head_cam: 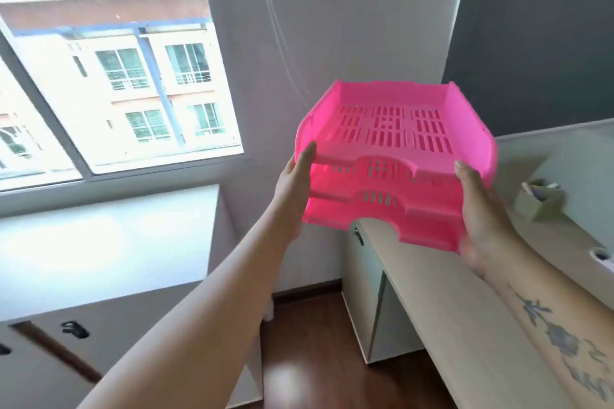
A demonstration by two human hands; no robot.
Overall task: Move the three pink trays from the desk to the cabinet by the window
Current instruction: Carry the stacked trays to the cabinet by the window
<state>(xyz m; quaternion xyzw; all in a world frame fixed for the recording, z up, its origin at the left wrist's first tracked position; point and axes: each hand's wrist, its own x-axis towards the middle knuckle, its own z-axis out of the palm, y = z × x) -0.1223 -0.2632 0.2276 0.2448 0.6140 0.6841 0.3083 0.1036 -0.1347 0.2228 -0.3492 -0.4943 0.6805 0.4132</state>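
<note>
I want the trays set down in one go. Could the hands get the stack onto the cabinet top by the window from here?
Probably yes. Both the left hand and right hand hold the stack in the air, and the cabinet top lies bare, down to the left.

Bright pink trays (395, 129) with slotted bases; pale wood desk (442, 295); white cabinet (109, 242); dark red-brown floor (319, 342)

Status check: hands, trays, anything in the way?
Left hand and right hand grip stacked pink slotted plastic trays, airborne. White cabinet top under window bare.
</note>
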